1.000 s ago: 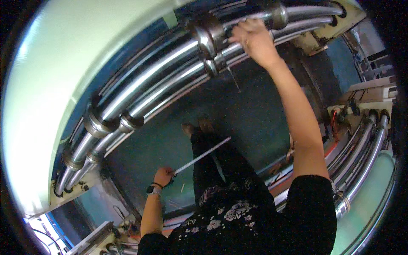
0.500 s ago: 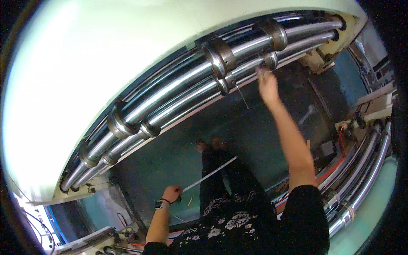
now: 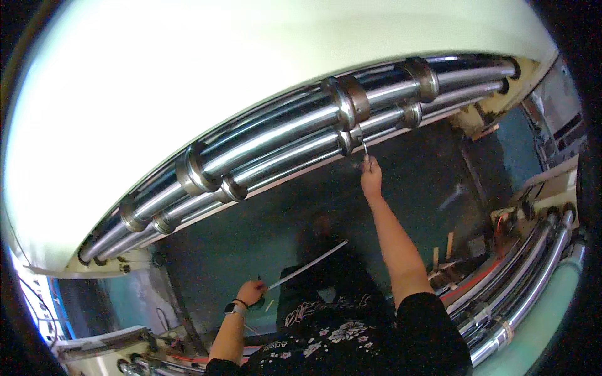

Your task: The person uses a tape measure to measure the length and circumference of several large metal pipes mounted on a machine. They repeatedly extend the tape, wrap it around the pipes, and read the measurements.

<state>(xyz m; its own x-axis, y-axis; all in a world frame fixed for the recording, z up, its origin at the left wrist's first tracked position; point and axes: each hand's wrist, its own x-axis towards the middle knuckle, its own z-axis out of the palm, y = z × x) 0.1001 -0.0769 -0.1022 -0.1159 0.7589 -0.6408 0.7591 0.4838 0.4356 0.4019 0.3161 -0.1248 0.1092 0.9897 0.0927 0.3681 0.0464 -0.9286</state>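
Note:
My right hand (image 3: pixel 371 177) is closed on the lower end of a thin metal hex key (image 3: pixel 364 146). The key's upper end meets a steel collar (image 3: pixel 346 142) on the lower shiny shaft; the exact contact is too small to make out. Down at the lower left, my left hand (image 3: pixel 251 292) is closed on a tape measure, whose case is mostly hidden by the fingers. Its pale blade (image 3: pixel 307 268) sticks out stiffly to the upper right, in front of my body. A larger collar (image 3: pixel 354 103) sits on the upper shaft above the key.
Two parallel steel shafts (image 3: pixel 276 135) with several collars run under a big cream machine cover (image 3: pixel 188 81). More shafts (image 3: pixel 533 276) and a green roller (image 3: pixel 545 319) lie at the right. Wooden strips (image 3: pixel 449 245) stand near a red hose (image 3: pixel 470 285).
My right hand has come left and down from the right-hand lower collar and taken hold of the hex key, which hung from the middle collar. My left hand still holds the tape measure. The view has shifted.

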